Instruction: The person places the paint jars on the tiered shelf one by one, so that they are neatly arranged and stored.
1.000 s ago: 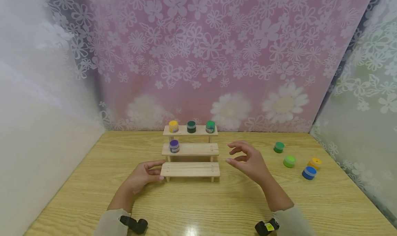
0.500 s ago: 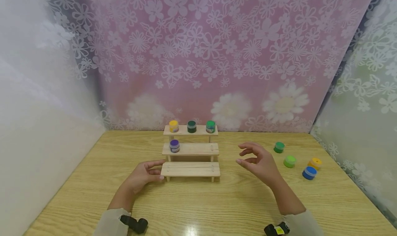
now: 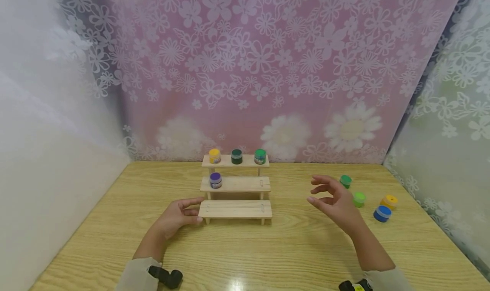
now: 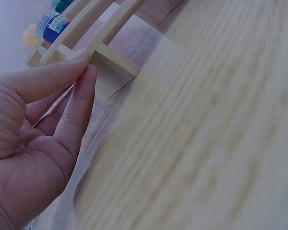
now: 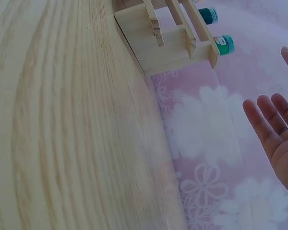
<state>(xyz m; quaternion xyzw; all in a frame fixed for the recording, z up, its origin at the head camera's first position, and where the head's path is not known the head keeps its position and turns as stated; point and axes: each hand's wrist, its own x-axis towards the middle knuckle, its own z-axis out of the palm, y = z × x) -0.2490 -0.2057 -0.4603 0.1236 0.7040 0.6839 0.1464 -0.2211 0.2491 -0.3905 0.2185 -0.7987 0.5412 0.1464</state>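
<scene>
Right hand (image 5: 284,148), fingers (image 5: 254,115) extended, at the right edge of the right wrist view, apart from a tiered wooden stand (image 5: 168,53)
A green jar (image 5: 225,45) with a pale label (image 5: 221,41) sits at the near end of the stand's top shelf (image 5: 201,28), a dark green jar (image 5: 209,16) near it; the wood-grain table (image 5: 62,120) fills the left side, and a pink backdrop (image 5: 233,72) with white flowers (image 5: 206,129) hangs beyond

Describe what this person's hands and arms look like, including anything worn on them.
The left hand and right hand are bare, with no gloves or rings showing. The left sleeve and right sleeve are pale, off-white. Each wrist wears a black device: the left device has a rounded end, and the right device bears a yellow label. No cables show.
</scene>
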